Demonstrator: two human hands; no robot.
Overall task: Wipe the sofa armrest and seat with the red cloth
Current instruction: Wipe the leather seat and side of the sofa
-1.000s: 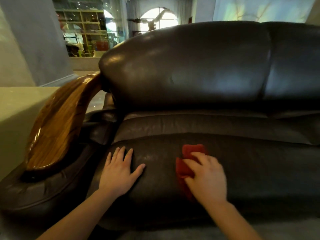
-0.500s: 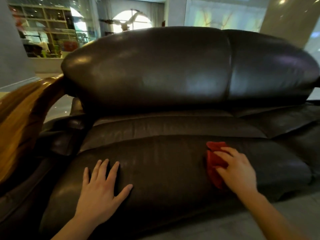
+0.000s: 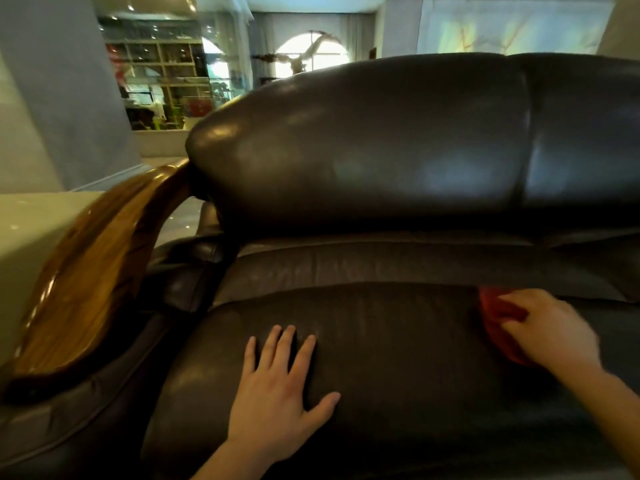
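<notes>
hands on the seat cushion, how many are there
2. The left hand lies flat, fingers spread, near the cushion's middle. The right hand presses the red cloth at its right end.

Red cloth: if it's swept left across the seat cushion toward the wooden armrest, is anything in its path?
Yes. The left hand lies flat, fingers spread, on the dark leather seat cushion, between the red cloth under the right hand and the curved glossy wooden armrest. Nothing else visible lies on the cushion.
</notes>
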